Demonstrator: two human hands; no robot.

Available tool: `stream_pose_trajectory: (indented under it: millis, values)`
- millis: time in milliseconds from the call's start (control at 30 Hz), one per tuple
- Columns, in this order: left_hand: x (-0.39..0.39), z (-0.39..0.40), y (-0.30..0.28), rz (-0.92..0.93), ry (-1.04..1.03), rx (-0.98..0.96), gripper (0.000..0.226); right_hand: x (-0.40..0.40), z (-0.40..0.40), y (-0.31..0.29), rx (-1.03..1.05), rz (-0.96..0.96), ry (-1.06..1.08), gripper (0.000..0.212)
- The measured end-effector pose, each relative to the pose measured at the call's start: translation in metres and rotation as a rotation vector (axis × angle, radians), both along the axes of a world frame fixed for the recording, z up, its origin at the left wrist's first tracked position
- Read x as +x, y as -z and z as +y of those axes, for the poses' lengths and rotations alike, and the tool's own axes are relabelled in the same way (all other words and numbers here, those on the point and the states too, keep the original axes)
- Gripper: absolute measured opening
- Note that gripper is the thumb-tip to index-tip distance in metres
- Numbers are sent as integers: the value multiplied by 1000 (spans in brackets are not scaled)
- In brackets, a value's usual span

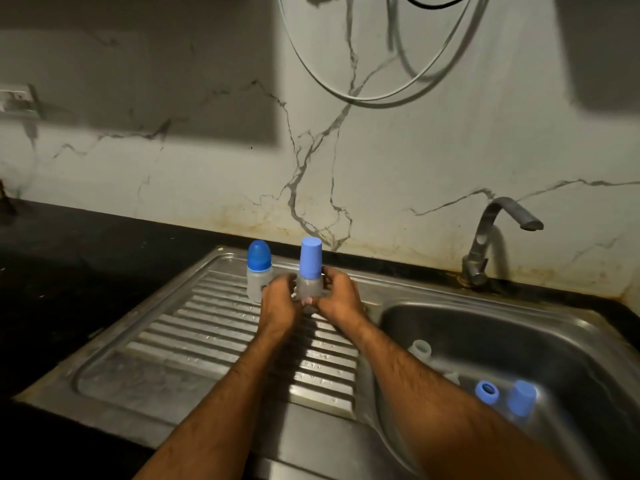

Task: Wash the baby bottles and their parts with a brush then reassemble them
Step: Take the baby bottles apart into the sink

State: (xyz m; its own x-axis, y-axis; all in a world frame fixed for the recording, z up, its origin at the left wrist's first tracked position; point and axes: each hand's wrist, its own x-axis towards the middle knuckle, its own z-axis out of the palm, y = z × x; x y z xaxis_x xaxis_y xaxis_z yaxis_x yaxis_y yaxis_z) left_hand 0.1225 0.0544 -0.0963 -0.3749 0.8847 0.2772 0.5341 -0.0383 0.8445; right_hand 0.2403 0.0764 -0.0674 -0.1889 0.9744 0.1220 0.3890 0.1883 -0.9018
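A clear baby bottle with a tall light-blue cap [310, 259] stands upright at the back of the ribbed steel drainboard [194, 327]. My left hand [280, 299] and my right hand [337, 295] both wrap around its clear body from either side. Just to the left stands a second assembled bottle with a rounded dark-blue cap [259, 270], untouched. Down in the sink basin [485, 327] lie a clear bottle body [420, 349], a blue screw ring [486, 392] and a light-blue cap [522, 398]. No brush is visible.
A steel tap [491, 237] stands behind the basin at the right, its spout pointing right. A black counter [69, 258] runs to the left of the drainboard. A marbled wall with a hanging white cable [374, 98] rises behind.
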Motion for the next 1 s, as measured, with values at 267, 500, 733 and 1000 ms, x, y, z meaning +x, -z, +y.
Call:
stream_pose_trajectory:
  millis: [267,500,733,1000]
  values:
    - [4,1,-2,51,29,30,47,5,3,4,47,76,51,62]
    - [53,-16,-10,99,150,66,62,69,-11,-1,107,71,84,60]
    - [139,-31,-7,8,317,69,66,163,-32,1,101,48,152,66]
    - [222,-30,2,44,401,38,70,253,-50,7,127,-39,207,52]
